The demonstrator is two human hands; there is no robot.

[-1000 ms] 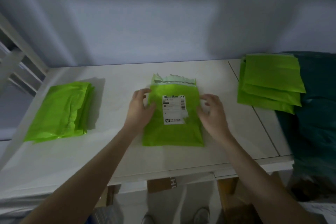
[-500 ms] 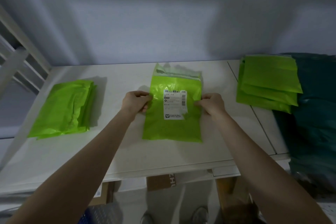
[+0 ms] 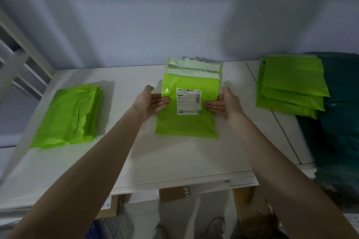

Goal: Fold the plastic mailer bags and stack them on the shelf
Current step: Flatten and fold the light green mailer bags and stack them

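Green mailer bag [image 3: 187, 120] flat mid-shelf [image 3: 174, 159], pressed by straight-fingered left hand [image 3: 150, 103] and right hand [image 3: 225, 104] beside its label [image 3: 188, 101]; grips wide.

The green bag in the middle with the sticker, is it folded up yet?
Not yet. The middle bag lies spread flat, its label and torn top flap showing.
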